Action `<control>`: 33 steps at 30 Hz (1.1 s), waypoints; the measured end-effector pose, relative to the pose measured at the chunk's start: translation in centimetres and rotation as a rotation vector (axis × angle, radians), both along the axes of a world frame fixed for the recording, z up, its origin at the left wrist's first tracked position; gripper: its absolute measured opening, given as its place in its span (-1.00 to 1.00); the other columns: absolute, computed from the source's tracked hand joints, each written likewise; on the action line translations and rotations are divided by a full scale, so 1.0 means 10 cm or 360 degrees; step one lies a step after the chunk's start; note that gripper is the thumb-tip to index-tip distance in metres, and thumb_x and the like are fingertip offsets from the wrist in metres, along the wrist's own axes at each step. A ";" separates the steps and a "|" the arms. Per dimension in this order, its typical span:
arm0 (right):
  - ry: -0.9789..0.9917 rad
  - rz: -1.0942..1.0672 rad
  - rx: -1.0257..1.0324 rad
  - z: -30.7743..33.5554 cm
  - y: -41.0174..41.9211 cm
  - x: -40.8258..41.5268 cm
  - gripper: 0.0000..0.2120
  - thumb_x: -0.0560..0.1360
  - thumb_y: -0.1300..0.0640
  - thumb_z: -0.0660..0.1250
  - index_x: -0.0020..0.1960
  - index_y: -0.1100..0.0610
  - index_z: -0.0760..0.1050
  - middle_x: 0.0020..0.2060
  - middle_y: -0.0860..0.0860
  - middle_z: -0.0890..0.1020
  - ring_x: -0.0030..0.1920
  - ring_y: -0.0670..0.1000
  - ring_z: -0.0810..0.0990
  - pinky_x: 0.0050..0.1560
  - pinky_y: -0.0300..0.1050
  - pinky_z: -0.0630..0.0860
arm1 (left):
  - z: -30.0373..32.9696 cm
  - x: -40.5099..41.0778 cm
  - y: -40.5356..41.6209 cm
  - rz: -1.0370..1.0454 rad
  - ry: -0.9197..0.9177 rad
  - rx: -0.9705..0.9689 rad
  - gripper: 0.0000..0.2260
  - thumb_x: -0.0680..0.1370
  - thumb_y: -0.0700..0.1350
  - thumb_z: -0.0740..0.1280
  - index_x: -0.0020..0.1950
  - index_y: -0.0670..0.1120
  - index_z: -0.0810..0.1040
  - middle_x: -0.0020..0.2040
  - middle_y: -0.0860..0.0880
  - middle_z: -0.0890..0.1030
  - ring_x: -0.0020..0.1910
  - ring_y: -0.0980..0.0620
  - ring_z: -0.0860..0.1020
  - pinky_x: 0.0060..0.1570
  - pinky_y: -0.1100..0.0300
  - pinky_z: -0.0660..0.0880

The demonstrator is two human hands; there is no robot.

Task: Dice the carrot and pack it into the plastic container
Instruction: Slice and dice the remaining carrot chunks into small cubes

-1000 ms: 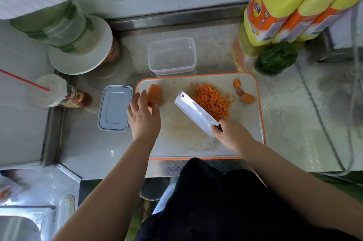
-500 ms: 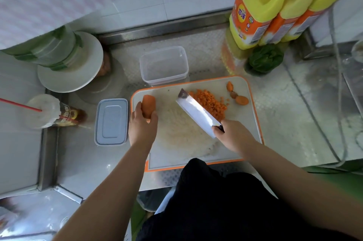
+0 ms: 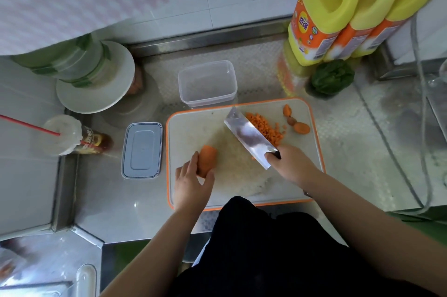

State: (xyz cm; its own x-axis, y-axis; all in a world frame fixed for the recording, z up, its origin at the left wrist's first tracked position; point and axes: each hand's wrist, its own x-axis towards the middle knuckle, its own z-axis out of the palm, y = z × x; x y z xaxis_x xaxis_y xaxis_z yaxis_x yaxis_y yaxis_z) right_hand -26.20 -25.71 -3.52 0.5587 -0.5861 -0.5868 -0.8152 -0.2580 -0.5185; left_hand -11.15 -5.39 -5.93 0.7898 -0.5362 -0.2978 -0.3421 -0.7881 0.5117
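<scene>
We see three yellow plastic jugs with orange labels (image 3: 338,13) at back right, dark green leafy vegetable (image 3: 331,77) just below, lidded cup with red straw (image 3: 61,134) left.

Two bare forearms come into the picture from the lower edge — no sleeve covers either of them down to the wrist. The left hand (image 3: 193,181) and the right hand (image 3: 294,166) are also bare: no glove, and no ring or watch can be seen on them. Between the arms the body is covered by a dark garment (image 3: 278,248), black and plain — without any print or marking. Its cloth looks soft and slightly folded.
</scene>
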 end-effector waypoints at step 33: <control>-0.0298 -0.0039 -0.1202 0.34 -0.16 -1.11 -0.69 0.44 -0.08 0.37 -0.09 0.13 0.37 -0.42 0.02 0.56 -0.42 0.12 0.56 -0.49 -0.11 0.40 | 0.26 -0.68 -1.14 -0.0186 -0.0136 -0.0170 -0.45 0.65 0.19 -0.13 0.46 0.02 0.42 0.57 0.03 0.22 0.57 -0.03 0.05 0.51 -0.07 -0.03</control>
